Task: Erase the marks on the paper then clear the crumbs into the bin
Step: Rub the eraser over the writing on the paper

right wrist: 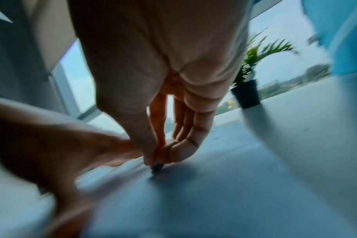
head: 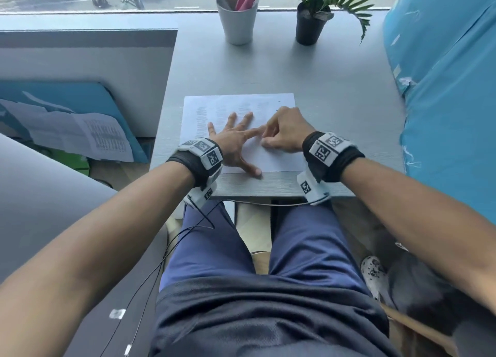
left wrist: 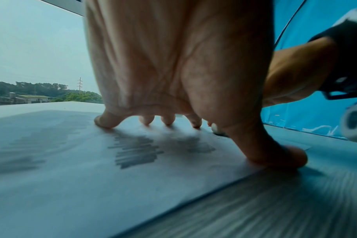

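Our left hand [head: 234, 144] lies spread flat on the paper [head: 273, 102] at the desk's [head: 322, 69] near edge – thin and likely to slide or crease – while our right hand [head: 284, 131] pinches a small eraser [right wrist: 157, 166] low, rubbing pencil marks [left wrist: 134, 149].

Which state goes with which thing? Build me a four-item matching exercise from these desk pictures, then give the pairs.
Things:
1. left hand
2. right hand
3. white cup
4. potted plant

States:
A. stands in a black pot at the far edge of the desk
B. spread flat, fingers straight, pressing the paper down
C. holds pens and pink tools
D. fingers curled, pinching a small dark-tipped eraser against the sheet

Pairs: 1-B, 2-D, 3-C, 4-A
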`<state>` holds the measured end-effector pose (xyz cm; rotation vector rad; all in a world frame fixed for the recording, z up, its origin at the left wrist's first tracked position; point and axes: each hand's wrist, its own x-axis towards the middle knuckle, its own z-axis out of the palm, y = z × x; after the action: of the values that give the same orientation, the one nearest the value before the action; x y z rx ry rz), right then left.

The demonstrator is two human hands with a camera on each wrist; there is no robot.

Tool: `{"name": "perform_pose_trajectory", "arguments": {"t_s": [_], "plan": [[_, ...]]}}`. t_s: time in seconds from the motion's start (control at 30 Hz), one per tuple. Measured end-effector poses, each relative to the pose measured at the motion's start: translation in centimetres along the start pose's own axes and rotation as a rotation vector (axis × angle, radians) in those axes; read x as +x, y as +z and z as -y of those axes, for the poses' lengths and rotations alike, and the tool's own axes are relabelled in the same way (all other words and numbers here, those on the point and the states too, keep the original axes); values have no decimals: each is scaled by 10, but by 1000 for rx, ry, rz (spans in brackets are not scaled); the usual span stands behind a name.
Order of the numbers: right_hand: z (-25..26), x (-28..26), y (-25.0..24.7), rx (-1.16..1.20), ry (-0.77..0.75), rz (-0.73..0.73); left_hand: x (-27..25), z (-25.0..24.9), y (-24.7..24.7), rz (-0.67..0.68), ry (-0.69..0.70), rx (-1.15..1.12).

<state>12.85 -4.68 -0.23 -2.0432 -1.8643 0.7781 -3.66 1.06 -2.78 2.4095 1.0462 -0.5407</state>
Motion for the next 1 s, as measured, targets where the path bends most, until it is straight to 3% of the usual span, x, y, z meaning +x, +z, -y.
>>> {"name": "perform_pose_trajectory", "arguments": {"t_s": [0.13,0.27,0.4,0.53,0.67,0.8,0.93,1.0], "plan": [[11,-11,10,-59,-97,152,0,0,-2,3,-1,5],[2,4,-4,-27,-5,30,0,-1,0,11,-2,-1],[17,-10,15,-71,-90,165,0,0,-1,8,-9,19],[6,7,-4,-29,-6,8,1,-2,-1,10,-11,2],[19,-10,14,-77,-100,188,2,-1,-2,10,-11,11],[3,12,-6,-17,19,12,2,0,0,4,-6,-26],[17,-3,12,-79,-90,159,4,2,1,15,-12,-10],[12,6,5,-86,-46,143,5,2,-1,17,-16,-7]]}}
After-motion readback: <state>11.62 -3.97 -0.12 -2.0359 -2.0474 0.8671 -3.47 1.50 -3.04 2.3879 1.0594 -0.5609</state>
